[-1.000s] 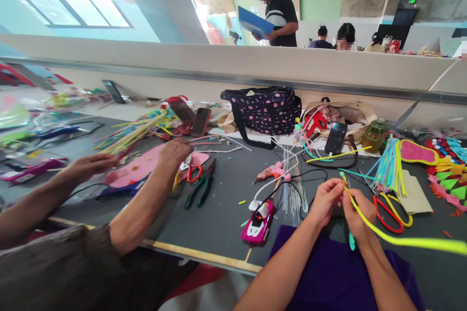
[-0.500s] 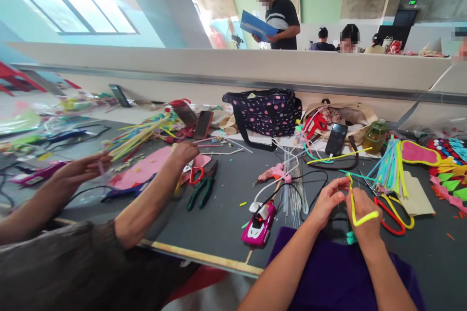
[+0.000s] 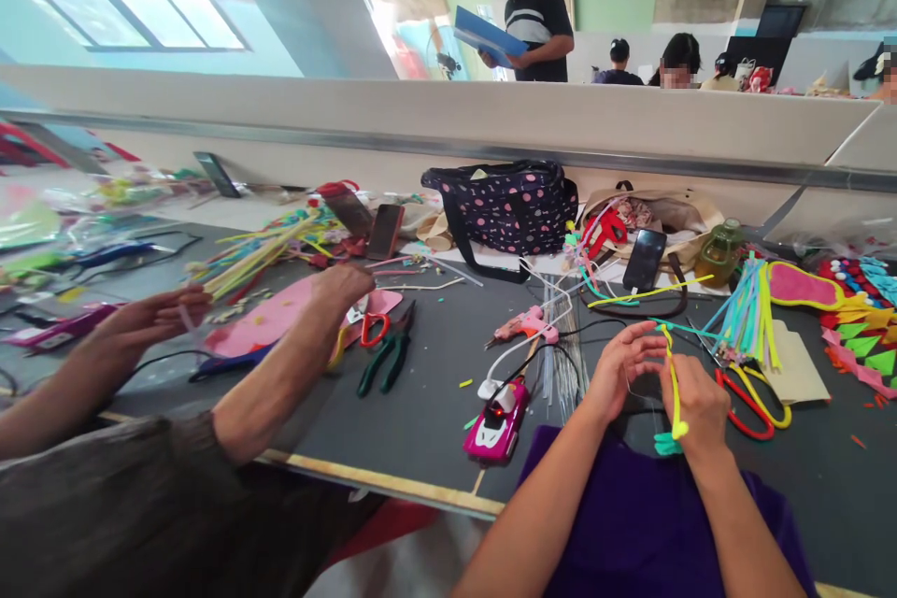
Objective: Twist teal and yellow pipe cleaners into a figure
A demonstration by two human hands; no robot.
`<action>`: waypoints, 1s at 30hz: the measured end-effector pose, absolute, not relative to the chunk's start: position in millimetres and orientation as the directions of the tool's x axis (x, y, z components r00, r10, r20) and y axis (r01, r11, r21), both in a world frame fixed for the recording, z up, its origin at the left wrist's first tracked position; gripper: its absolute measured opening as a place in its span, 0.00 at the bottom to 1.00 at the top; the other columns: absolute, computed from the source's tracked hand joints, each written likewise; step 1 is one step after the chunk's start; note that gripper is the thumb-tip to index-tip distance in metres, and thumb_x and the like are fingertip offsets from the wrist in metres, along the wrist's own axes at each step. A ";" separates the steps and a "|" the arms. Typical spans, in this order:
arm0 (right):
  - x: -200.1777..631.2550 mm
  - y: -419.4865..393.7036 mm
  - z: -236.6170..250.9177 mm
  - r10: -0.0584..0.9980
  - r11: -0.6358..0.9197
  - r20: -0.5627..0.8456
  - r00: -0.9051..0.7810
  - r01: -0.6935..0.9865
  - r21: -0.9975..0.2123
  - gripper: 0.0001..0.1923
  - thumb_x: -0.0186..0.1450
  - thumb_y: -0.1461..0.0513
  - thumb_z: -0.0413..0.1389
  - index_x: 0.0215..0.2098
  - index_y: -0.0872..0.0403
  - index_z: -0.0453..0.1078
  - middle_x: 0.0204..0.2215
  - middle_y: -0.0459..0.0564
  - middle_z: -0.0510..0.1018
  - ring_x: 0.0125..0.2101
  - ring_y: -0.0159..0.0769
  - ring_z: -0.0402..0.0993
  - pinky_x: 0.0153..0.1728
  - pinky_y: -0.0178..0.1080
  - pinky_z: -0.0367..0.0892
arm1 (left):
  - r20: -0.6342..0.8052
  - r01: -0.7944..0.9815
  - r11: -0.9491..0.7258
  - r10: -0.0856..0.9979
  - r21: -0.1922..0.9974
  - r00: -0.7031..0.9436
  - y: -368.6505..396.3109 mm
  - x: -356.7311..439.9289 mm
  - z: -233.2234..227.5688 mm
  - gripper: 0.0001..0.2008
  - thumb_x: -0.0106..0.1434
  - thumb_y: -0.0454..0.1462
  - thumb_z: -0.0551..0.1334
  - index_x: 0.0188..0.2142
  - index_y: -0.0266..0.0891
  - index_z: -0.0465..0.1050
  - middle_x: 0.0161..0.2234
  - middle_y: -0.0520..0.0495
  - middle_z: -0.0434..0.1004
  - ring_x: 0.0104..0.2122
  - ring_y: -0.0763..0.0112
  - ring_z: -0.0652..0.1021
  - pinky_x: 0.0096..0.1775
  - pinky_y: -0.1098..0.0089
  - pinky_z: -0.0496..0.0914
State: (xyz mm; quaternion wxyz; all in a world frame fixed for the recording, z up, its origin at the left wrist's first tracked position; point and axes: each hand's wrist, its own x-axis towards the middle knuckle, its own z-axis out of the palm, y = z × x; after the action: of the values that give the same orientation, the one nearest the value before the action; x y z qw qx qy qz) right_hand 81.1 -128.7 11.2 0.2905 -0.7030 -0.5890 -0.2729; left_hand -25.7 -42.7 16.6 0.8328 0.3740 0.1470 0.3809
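A yellow pipe cleaner [image 3: 674, 383] is pinched between the fingers of both hands, just above the near edge of the dark table [image 3: 434, 374]. The left hand [image 3: 620, 369] is curled, with its fingertips pressed together on the top part of the fuzzy stick. The right hand [image 3: 696, 400] is closed around the lower part, and the yellow end pokes out by the thumb. A small teal piece [image 3: 662, 444] hangs just under the right hand — what it is cannot be told. A purple cloth [image 3: 651, 523] is seen under both arms. Red and yellow scissors [image 3: 751, 400] lie just beside the right hand. A pink toy car [image 3: 496, 416] is parked near the left hand, and a pink glue gun [image 3: 522, 327] lies behind it. Farther back, a dotted bag [image 3: 505, 210] is set by the wall. On the left, a co-worker's hands [image 3: 343, 285] are held over a pink felt sheet [image 3: 270, 322] — green pliers [image 3: 385, 360] lie close by.
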 end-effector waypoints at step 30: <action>83.9 -128.0 16.1 0.506 0.100 0.684 0.525 0.752 -0.651 0.11 0.63 0.56 0.55 0.29 0.53 0.74 0.57 0.58 0.61 0.53 0.49 0.63 0.49 0.51 0.61 | -0.001 -0.559 0.436 0.789 0.706 0.614 -32.0 -29.1 14.5 0.24 0.62 0.50 0.60 0.44 0.29 0.72 0.39 0.32 0.80 0.37 0.57 0.81 0.38 0.63 0.73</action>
State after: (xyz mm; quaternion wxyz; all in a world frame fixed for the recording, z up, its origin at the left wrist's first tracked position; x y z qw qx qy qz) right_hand 83.9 -128.0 16.1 0.5695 -0.6621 -0.4749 -0.1082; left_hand -29.1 -32.0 14.5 0.8305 0.3426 0.1682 0.4058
